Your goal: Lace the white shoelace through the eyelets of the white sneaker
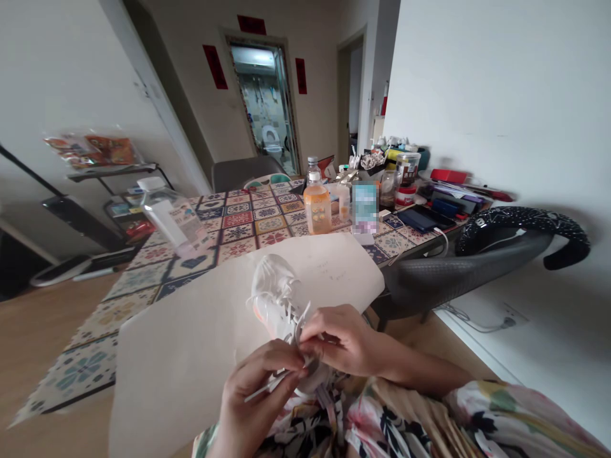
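Note:
A white lace-up shoe [277,289] lies on a large white sheet of paper [176,343], its toe pointing away from me and its heel end close to my body. My left hand [260,388] is closed in a pinch on a white shoelace near the shoe's opening. Right beside it, my right hand [338,340] pinches the lace too, with the fingertips of both hands almost touching. A loop of lace rises by the right fingers. My hands cover part of the shoe's tongue and collar.
The paper lies over a patterned tablecloth [238,222]. Beyond it stand an orange drink bottle [317,207] and, at left, a large clear bottle [174,219]. Jars, a tablet [424,219] and clutter crowd the right back. A grey chair [429,273] stands at right.

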`<move>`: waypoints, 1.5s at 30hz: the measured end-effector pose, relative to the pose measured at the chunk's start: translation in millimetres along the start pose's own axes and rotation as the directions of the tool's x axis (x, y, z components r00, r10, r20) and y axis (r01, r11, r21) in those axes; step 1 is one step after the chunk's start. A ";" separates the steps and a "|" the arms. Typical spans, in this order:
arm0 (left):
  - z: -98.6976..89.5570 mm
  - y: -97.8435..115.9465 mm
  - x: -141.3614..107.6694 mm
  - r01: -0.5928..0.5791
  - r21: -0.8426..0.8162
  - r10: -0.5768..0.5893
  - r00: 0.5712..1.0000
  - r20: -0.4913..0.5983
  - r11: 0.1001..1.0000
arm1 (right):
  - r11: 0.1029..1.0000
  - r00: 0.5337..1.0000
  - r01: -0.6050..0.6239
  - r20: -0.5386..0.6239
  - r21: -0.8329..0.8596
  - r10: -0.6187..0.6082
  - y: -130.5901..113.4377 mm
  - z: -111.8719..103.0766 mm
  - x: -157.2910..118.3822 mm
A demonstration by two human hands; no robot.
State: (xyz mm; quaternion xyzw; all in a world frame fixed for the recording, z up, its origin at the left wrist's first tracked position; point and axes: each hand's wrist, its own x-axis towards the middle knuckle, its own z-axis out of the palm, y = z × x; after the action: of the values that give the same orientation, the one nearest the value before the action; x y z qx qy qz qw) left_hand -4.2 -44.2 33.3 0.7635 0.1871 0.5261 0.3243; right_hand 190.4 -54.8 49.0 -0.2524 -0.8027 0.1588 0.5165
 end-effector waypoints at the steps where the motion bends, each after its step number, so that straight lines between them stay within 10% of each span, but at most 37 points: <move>1: -1.0 0.2 -0.3 -0.025 0.028 0.025 1.000 -0.014 0.999 | 1.000 0.999 0.024 0.045 -0.002 -0.024 -0.3 -0.8 1.2; 9: -3.3 -2.8 -4.5 -0.012 0.032 0.015 0.997 -0.076 0.999 | 0.981 0.979 0.152 0.155 -0.123 -0.132 7.8 3.0 -0.1; 21: -2.0 -7.2 -2.3 0.289 -0.176 -0.301 0.952 -0.048 0.941 | 0.719 0.872 0.479 0.176 -0.503 -0.458 15.6 5.2 -7.2; 24: -0.3 -12.0 -3.6 0.331 -0.224 -0.344 0.939 -0.021 0.917 | 0.771 0.877 0.464 0.106 -0.435 -0.468 13.8 5.3 -5.9; 30: 1.8 -12.4 -2.8 0.355 -0.396 -0.436 0.889 -0.136 0.847 | 0.982 0.989 0.141 0.026 0.128 -0.146 5.4 3.3 0.7; 36: -13.0 -11.7 10.5 0.116 -0.824 -0.610 0.731 -0.308 0.555 | 0.599 0.950 -0.046 -0.151 0.799 0.274 21.3 -0.7 6.9; 40: -37.2 -26.7 10.2 0.110 -0.821 -0.605 0.732 -0.315 0.561 | 0.543 0.878 -0.206 -0.091 0.814 0.470 44.7 -19.5 7.0; 45: -53.7 -46.4 -0.2 0.364 -0.597 -0.572 0.795 -0.200 0.715 | 0.628 0.923 -0.353 0.148 0.693 0.356 54.2 -34.1 -0.3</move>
State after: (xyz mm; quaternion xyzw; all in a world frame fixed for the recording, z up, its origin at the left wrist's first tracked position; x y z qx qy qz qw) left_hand -51.4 5.0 13.7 0.4553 0.2832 0.5889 0.6048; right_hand 234.5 -10.6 35.1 -0.1874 -0.6128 0.5524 0.5331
